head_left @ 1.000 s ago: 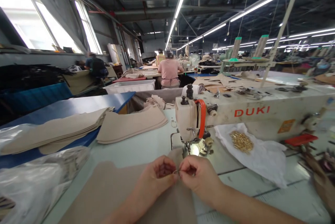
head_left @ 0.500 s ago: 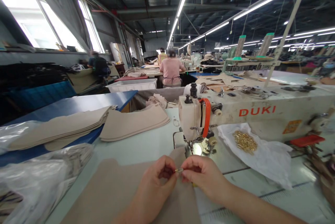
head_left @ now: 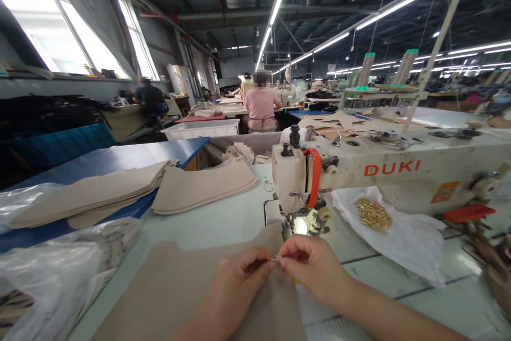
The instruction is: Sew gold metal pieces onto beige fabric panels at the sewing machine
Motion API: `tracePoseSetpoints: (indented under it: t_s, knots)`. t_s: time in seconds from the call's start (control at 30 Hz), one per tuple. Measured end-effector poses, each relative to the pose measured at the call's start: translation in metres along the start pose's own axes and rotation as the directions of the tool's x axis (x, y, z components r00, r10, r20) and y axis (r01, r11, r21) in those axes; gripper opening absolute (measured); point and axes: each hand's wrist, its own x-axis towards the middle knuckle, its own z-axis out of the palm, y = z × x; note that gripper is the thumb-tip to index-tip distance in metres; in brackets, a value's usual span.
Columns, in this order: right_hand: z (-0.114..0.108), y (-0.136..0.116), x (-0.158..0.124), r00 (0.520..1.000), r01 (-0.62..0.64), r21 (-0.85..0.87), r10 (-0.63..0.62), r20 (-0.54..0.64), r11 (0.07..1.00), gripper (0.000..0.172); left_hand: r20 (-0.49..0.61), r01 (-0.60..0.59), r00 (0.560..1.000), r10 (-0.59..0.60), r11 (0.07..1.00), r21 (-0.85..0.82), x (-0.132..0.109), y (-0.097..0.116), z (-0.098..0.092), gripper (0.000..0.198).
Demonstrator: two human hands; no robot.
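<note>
Many gold pieces (head_left: 374, 216) | on white wrapping (head_left: 415, 248) | left fingers (head_left: 260, 275), right fingers (head_left: 294, 244) pinch small fitting (head_left: 274, 258)

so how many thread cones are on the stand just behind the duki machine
2: the left cone and the right cone, both on the stand. More may be hidden behind.

Two hands (head_left: 239, 281) (head_left: 311, 269), one DUKI sewing machine (head_left: 399, 168), two nearby thread cones (head_left: 366, 71) (head_left: 408, 68)

Grey curtain (head_left: 96, 19) beside bright windows (head_left: 34, 14)
</note>
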Motion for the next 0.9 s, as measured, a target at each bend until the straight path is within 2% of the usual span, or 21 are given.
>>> tracePoseSetpoints:
  t_s: [0.23,0.33,0.43,0.53,0.63,0.77,0.9]
  knots:
    - [-0.001,0.001,-0.001,0.999,0.015,-0.059,-0.017,-0.030,0.998,0.006,-0.048,0.060,0.997,-0.062,0.998,-0.029,0.000,0.000,0.000,0.017]
    - [0.001,0.000,0.001,0.999,-0.006,-0.030,0.005,-0.047,1.000,0.005,-0.047,0.081,0.995,-0.090,0.982,-0.172,0.003,-0.002,0.001,0.017]
    - [0.003,0.000,0.003,0.997,-0.056,0.053,0.059,-0.048,0.997,0.005,0.000,0.110,0.993,-0.119,0.922,-0.372,0.009,-0.006,0.003,0.019]
    - [0.004,0.001,0.004,0.994,-0.096,0.099,0.101,-0.051,0.990,0.007,0.028,0.127,0.991,-0.129,0.880,-0.457,0.012,-0.008,0.004,0.019]
    - [0.004,0.001,0.004,0.994,-0.089,0.065,0.093,-0.054,0.994,0.006,0.011,0.101,0.994,-0.105,0.916,-0.387,0.010,-0.005,0.005,0.017]
    - [0.004,0.000,0.002,0.998,-0.054,-0.023,0.053,-0.043,0.998,0.005,-0.045,0.018,0.999,-0.026,0.987,-0.163,0.004,0.001,0.005,0.013]
    - [0.004,0.000,-0.001,0.999,-0.025,-0.086,0.023,-0.033,0.996,0.007,-0.053,-0.004,0.999,0.001,0.999,-0.047,0.002,0.004,0.004,0.014]
